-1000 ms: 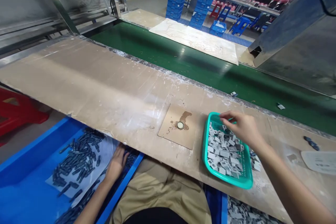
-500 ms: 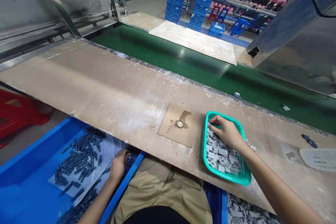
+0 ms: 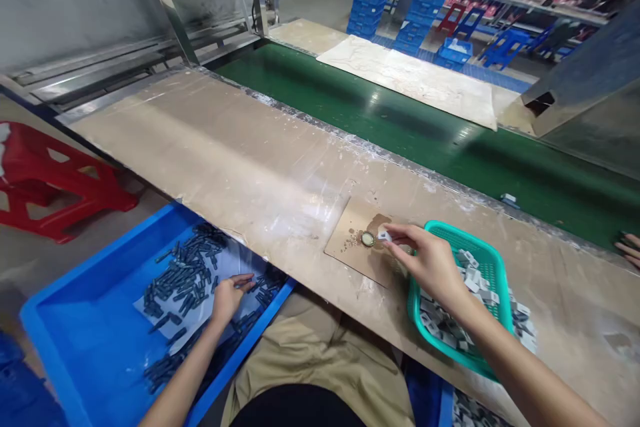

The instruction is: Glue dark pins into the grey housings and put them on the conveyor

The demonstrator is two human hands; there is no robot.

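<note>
My right hand (image 3: 425, 257) pinches a small grey-white piece (image 3: 384, 236) just right of a round cap (image 3: 367, 239) on a stained cardboard square (image 3: 345, 247). Under my right wrist is a green basket (image 3: 493, 267) holding several grey pieces (image 3: 473, 280). My left hand (image 3: 230, 297) is over the blue bin (image 3: 100, 320), its fingers pinched together among dark parts (image 3: 187, 273); whatever they hold is too small to make out.
A green conveyor belt (image 3: 400, 110) runs behind the worktable (image 3: 240, 147), with a part (image 3: 509, 199) on it. Another person's hand (image 3: 630, 248) shows at the right edge. A red stool (image 3: 60, 180) stands at left.
My right hand has come out of the green basket with a grey-white piece, over to the cap. My left hand has lifted slightly from the dark parts. The view has shifted left.
</note>
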